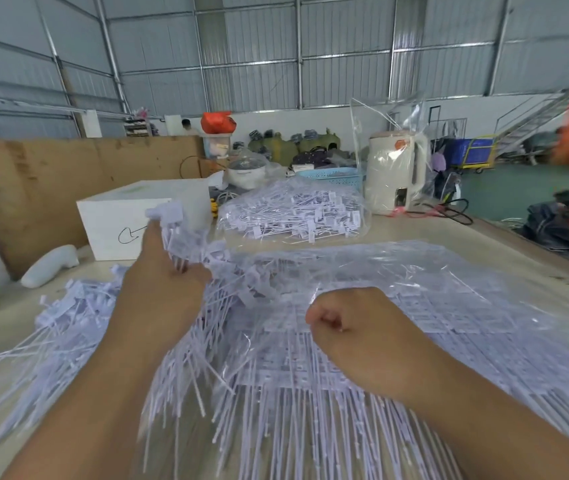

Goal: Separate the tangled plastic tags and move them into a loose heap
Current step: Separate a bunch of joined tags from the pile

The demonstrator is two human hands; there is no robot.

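Lying under both hands (356, 327): tangled tags (276, 393).

Bright, even daylight with soft shadows; wide-angle bending at the edges, motion blur at right.

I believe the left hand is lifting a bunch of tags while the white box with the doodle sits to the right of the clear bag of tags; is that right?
Not quite: the head view shows the white box to the left of the clear bag of tags, not the right. The rest holds: the left hand is lifting a bunch of tags.
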